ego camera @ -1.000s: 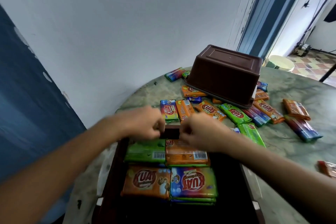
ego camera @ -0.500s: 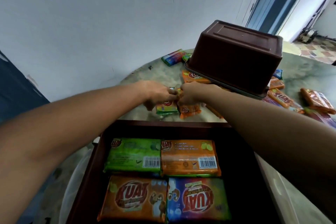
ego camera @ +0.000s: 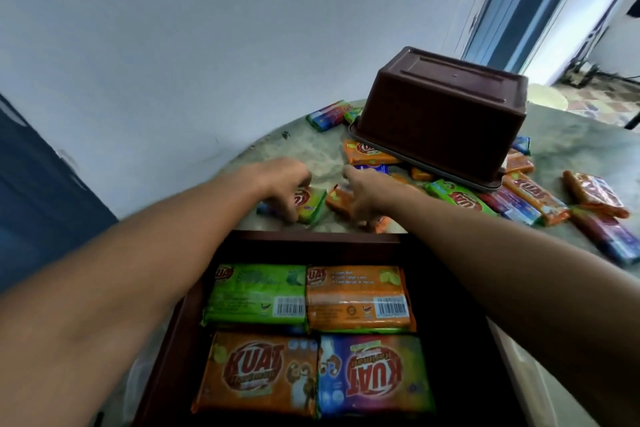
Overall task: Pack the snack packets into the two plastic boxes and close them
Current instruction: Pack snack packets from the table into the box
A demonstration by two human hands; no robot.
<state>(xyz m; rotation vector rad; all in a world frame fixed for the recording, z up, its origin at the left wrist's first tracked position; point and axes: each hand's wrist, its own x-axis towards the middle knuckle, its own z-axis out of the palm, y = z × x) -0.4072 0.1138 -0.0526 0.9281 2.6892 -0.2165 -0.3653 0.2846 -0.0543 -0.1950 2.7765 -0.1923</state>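
**Snack packets and brown plastic boxes: contents and positions**

Container 1: open dark brown rectangular plastic box (ego camera: pixel 194 322), nearest the camera, at the near edge of the table. It holds four flat foil snack packets visible on top, laid two by two and touching: green packet (ego camera: pixel 256 295) far left, orange packet with barcode (ego camera: pixel 360 298) far right, orange "KUAT" packet (ego camera: pixel 256 374) near left, blue-purple "KUAT" packet (ego camera: pixel 374 374) near right. A bare strip of box floor shows along the right side.

Container 2: second dark brown plastic box (ego camera: pixel 446 111), upside down, base up, further back on the round grey-green marbled table (ego camera: pixel 571 149). Its rim rests on several loose packets, among them an orange packet (ego camera: pixel 367 153); the inside is hidden.

Loose stock: packets in orange, green, blue and red-purple lie scattered on the table around the inverted box, mostly to its right.

Hands: left hand (ego camera: pixel 284 184) reaches past the open box, fingers curled down onto a green-yellow packet (ego camera: pixel 310 204) on the table. Right hand (ego camera: pixel 363 194) lies over an orange loose packet (ego camera: pixel 341 199) just beside it. Motion blur: cannot tell whether either grip is closed on its packet.
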